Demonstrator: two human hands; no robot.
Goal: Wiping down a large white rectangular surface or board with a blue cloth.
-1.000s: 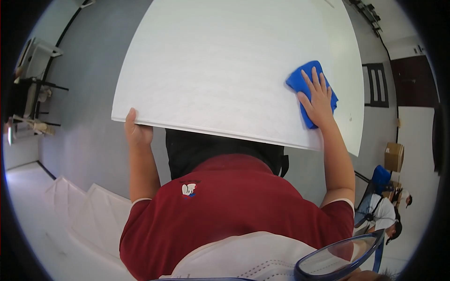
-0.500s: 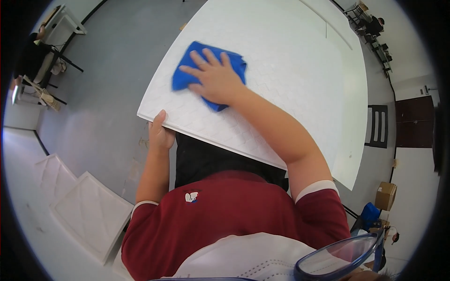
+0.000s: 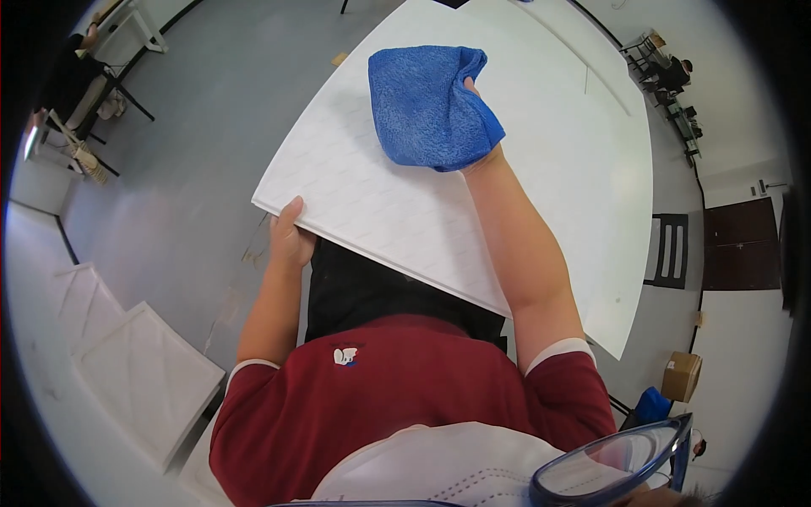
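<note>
Left of the frame's centre, the left hand (image 3: 291, 238) is gripping the near edge of the white panel (image 3: 380, 211), thumb on top; at upper centre, the right hand's (image 3: 483, 161) grip is holding the blue cloth (image 3: 427, 110), fingers hidden. Good handling is calling for a steady edge hold; a smooth, flat cloth face is favouring even contact.

A grey floor (image 3: 194, 127) stretches across the left, where a person in black (image 3: 66, 80) is at the far side by a white desk (image 3: 135, 24). At the right stands a black chair (image 3: 682, 249) with a slatted back, and past it, dark brown doors (image 3: 741, 232). Near right, a cardboard box (image 3: 681, 377) is just beside a blue bundle (image 3: 651, 406).
</note>
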